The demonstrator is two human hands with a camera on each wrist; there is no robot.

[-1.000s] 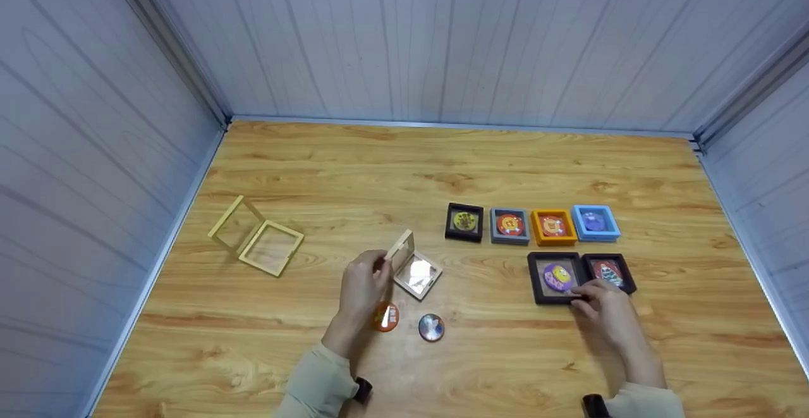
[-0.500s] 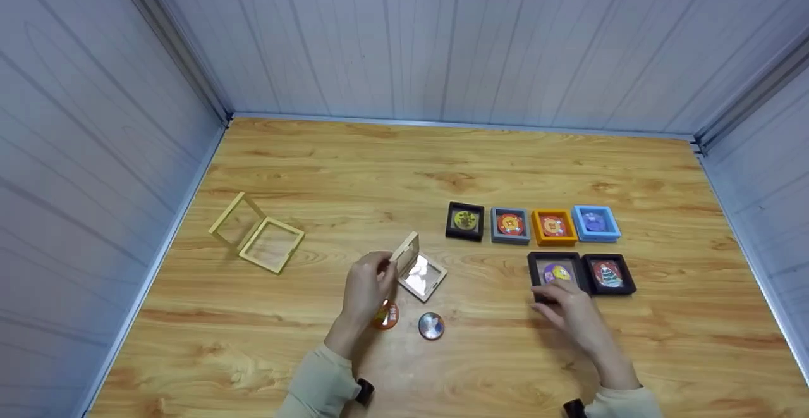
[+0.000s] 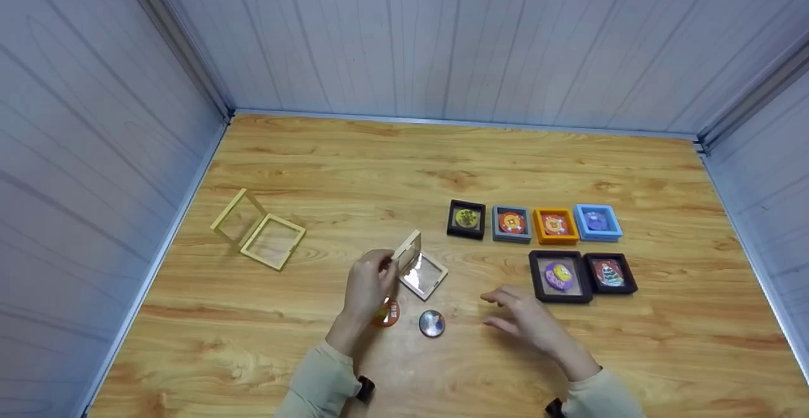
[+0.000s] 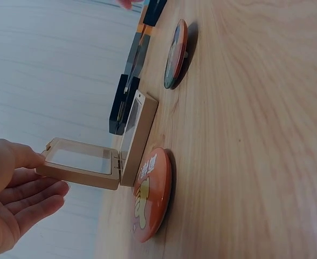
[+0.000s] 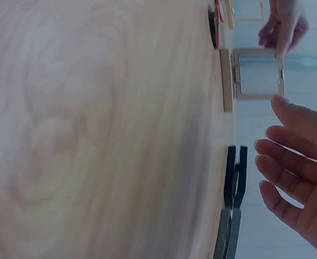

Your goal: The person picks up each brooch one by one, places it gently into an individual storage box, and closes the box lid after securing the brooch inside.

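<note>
In the head view my left hand (image 3: 368,284) pinches the raised lid of a small beige hinged display frame (image 3: 432,284). The left wrist view has the thumb on the corner of the clear-windowed lid (image 4: 78,156), its base standing on the table. An orange button badge (image 3: 391,312) lies close beside that hand, partly hidden by it. Another round badge (image 3: 431,323), with a dark multicoloured picture, lies between the two hands. My right hand (image 3: 528,323) hovers to the right of it, holding nothing, fingers and thumb apart.
At the left stands a larger yellow hinged frame (image 3: 248,246), its lid up. On the right are closed frames with badges inside: small black (image 3: 451,228), grey (image 3: 512,238), orange (image 3: 557,239), light blue (image 3: 599,236), and two dark ones (image 3: 536,279) below. Panelled walls (image 3: 417,38) enclose the table.
My right hand has let go at the larger dark frame and moved left, away from it. My left hand still holds the beige lid, which has shifted slightly right.
</note>
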